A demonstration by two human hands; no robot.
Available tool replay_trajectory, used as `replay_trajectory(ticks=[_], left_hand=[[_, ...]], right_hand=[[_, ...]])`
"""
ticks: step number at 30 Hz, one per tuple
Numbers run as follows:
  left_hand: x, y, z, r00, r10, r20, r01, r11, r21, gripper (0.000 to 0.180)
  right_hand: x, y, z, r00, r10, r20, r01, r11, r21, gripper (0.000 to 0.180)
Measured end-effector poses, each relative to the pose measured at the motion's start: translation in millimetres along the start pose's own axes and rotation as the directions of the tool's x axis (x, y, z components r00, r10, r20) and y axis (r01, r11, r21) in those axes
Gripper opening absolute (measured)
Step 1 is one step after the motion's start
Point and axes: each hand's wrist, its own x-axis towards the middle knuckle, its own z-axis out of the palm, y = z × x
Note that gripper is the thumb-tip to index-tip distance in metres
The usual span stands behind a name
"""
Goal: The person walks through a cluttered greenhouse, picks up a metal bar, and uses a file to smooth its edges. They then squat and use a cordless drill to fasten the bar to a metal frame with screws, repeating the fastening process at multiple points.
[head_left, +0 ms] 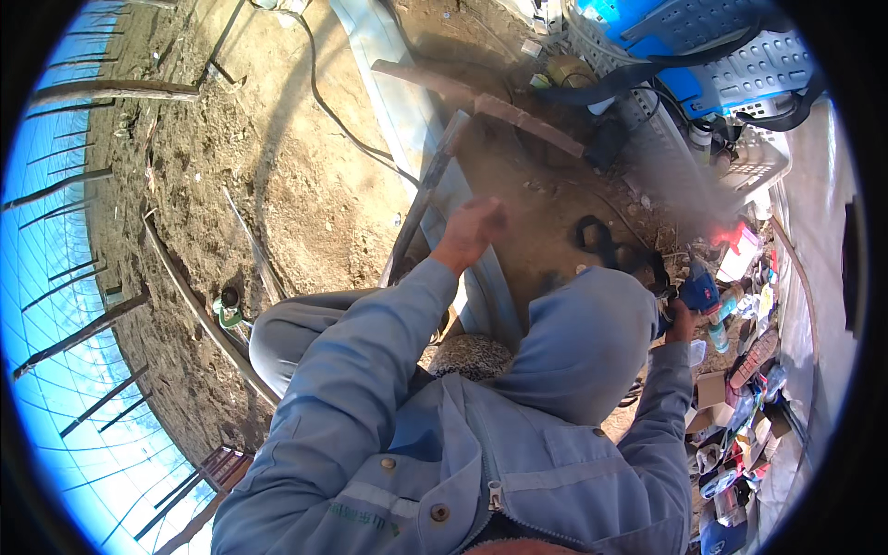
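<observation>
Left hand (470, 231), mid-frame, grip closed over the edge of a long grey metal strip (421, 208) that runs from centre toward top, over bare dirt ground (305, 185). Right hand (683, 319), right of centre, grip wrapped shut on a blue power tool (700, 289); dust haze above it. Blue crate (703, 46) upper right, clutter of boxes (731, 407) along right edge.
</observation>
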Motion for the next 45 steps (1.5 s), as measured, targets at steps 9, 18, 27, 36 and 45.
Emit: replay_trajectory(ticks=[9, 18, 27, 36, 45], left_hand=[[-32, 23, 80, 0.983, 0.097, 0.158, -0.082, 0.991, -0.102, 0.008], [-83, 49, 117, 0.918, 0.255, 0.304, -0.215, 0.964, -0.157, 0.011], [-78, 46, 115, 0.949, 0.225, 0.219, -0.187, 0.965, -0.184, 0.013], [-60, 45, 96, 0.973, 0.177, 0.145, -0.145, 0.968, -0.206, 0.017], [-13, 48, -3, 0.805, 0.592, -0.047, -0.436, 0.642, 0.631, 0.047]], right_hand=[[-166, -217, 182, 0.587, -0.239, 0.774, 0.512, 0.849, -0.127, 0.038], [-216, -252, 270, 0.313, -0.566, 0.763, 0.769, 0.622, 0.146, 0.042], [-205, -246, 269, 0.405, -0.436, 0.804, 0.702, 0.711, 0.032, 0.038], [-193, -238, 310, -0.066, -0.696, 0.715, 0.958, 0.155, 0.240, 0.031], [-174, -188, 329, 0.680, -0.070, 0.730, 0.284, 0.943, -0.174, 0.027]])
